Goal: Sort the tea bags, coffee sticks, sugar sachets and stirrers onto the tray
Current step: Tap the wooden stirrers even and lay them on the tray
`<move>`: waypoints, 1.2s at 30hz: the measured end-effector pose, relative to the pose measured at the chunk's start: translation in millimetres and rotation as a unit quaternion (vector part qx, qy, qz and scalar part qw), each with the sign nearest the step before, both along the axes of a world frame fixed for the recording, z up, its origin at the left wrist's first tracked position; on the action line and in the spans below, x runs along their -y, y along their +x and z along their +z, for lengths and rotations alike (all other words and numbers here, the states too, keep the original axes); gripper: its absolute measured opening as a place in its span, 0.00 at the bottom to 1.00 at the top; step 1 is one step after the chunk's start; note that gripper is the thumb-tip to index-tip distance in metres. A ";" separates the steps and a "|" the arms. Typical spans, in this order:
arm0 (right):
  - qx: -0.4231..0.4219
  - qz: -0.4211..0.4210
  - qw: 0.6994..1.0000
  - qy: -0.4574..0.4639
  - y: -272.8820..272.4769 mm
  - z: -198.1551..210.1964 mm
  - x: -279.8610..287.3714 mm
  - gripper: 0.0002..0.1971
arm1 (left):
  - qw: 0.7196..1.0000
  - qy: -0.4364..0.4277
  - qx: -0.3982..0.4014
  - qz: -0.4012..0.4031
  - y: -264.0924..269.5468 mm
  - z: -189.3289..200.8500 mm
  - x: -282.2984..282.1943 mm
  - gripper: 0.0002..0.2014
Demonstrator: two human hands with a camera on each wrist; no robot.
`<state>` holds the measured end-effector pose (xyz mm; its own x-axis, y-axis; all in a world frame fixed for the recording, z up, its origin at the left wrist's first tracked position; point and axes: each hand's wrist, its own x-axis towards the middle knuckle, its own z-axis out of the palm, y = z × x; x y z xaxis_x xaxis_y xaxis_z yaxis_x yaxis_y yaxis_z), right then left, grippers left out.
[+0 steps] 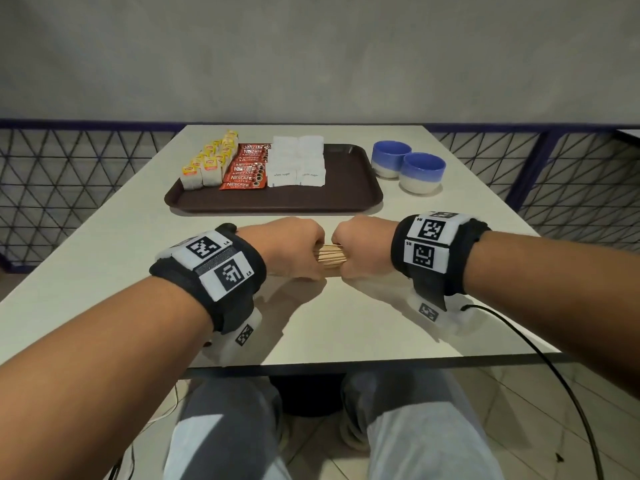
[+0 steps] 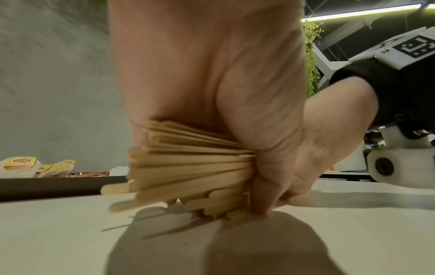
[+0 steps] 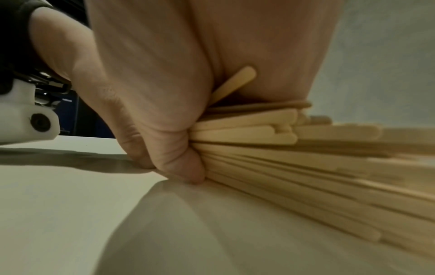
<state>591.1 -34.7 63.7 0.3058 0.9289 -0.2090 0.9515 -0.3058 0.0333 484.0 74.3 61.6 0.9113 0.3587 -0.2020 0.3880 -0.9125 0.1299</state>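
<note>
A bundle of wooden stirrers (image 1: 330, 257) lies on the white table just in front of the tray. My left hand (image 1: 294, 247) grips its left end and my right hand (image 1: 360, 247) grips its right end, fists facing each other. The left wrist view shows the stirrers (image 2: 188, 167) fanned out of my curled left hand (image 2: 259, 148). In the right wrist view the stirrers (image 3: 294, 148) splay from my right hand (image 3: 164, 130). The brown tray (image 1: 346, 188) carries rows of yellow tea bags (image 1: 207, 164), red coffee sticks (image 1: 247, 168) and white sugar sachets (image 1: 298, 161).
Two blue and white cups (image 1: 408, 166) stand to the right of the tray. A black cable (image 1: 540, 355) runs off the table's near right edge. The tray's right part is bare. A metal lattice fence lies behind the table.
</note>
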 end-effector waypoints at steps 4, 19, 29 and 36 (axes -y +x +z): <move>-0.034 -0.004 0.999 0.006 1.0 1.9 3.3 0.08 | 0.999 0.032 0.001 -0.017 -1.5 -0.4 -0.2 0.11; -0.080 0.025 0.996 0.010 -3.5 12.7 6.5 0.12 | 0.997 0.036 -0.054 -0.039 -7.7 25.9 9.4 0.09; -0.366 -0.025 0.893 0.261 -16.3 36.8 1.3 0.10 | 0.966 0.163 0.203 0.002 -34.4 145.4 11.5 0.27; -0.462 -0.017 0.800 0.382 -49.0 48.2 -12.3 0.11 | 0.908 -0.095 0.409 -0.003 -26.1 156.1 17.3 0.23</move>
